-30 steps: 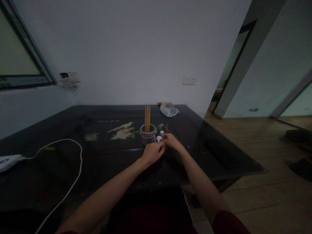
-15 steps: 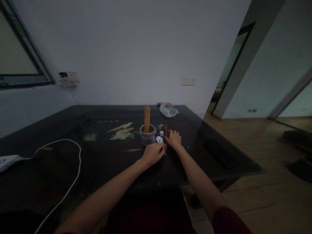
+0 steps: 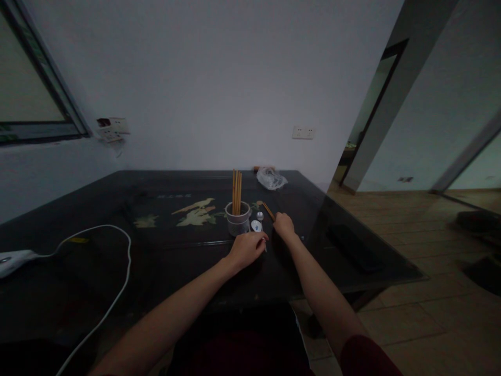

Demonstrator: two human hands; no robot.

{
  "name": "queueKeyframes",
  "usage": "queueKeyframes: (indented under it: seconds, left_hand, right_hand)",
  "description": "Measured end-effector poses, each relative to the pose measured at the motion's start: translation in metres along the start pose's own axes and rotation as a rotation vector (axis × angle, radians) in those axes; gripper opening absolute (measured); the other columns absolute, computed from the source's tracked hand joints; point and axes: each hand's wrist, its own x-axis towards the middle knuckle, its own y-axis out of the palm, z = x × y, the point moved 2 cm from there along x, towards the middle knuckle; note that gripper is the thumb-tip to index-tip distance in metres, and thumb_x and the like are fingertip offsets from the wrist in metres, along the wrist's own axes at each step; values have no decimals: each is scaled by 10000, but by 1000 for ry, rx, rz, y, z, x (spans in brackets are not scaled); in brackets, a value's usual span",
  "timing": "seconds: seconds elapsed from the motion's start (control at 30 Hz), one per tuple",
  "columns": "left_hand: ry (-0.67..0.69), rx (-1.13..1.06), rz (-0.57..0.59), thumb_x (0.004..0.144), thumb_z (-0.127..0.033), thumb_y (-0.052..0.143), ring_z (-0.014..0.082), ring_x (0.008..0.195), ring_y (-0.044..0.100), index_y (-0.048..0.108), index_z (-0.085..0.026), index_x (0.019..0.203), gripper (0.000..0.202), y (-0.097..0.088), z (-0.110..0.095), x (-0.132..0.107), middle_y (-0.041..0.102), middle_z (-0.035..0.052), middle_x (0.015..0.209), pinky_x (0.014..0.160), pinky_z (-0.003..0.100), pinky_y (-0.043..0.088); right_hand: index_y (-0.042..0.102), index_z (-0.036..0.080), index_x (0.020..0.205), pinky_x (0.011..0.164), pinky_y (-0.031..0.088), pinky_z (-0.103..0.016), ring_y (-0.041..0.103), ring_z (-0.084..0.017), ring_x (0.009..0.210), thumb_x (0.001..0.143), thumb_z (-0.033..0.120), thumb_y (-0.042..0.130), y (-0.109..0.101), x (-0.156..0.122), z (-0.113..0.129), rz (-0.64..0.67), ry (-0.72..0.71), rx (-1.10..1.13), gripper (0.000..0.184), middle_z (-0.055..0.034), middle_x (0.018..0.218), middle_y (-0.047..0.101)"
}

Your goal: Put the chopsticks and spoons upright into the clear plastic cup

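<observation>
Head view — dark glass table (image 3: 164, 261) (white wall (image 3: 219, 83))

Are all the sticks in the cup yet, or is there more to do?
Not quite. Several chopsticks already stand upright in the cup. The right hand grips another brown stick just beside the cup, not yet in it. The left hand pinches something small and thin, too dim to name. Two small round pieces lie on the table near the cup.
</observation>
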Motion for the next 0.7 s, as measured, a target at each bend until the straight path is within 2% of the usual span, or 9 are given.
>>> queueKeyframes:
  seconds: [0.23, 0.47, 0.7]
  left_hand:
    - [5, -16, 6, 873, -202, 441, 157, 879, 647, 644, -230, 996, 239, -2, -3, 0, 704, 17, 959, 790, 235, 467]
    - [9, -46, 6, 866, -202, 445, 162, 854, 653, 648, -233, 988, 239, -3, -4, 0, 708, 10, 930, 765, 237, 464]
    - [2, -73, -4, 866, -207, 443, 157, 826, 649, 648, -235, 982, 237, -5, -5, 0, 707, 7, 908, 737, 231, 451]
  right_hand:
    - [623, 73, 1073, 839, 475, -339, 625, -282, 1033, 819, 137, 555, -7, -4, -6, 48, 20, -17, 271, -238, 1100, 628]
    - [627, 64, 1074, 822, 487, -353, 630, -306, 1026, 802, 116, 549, -9, -3, -15, 70, 46, -15, 287, -234, 1082, 641]
    - [627, 79, 1046, 826, 476, -338, 622, -301, 1035, 758, 167, 622, -9, -2, -19, 56, 27, 11, 301, -221, 1091, 640]
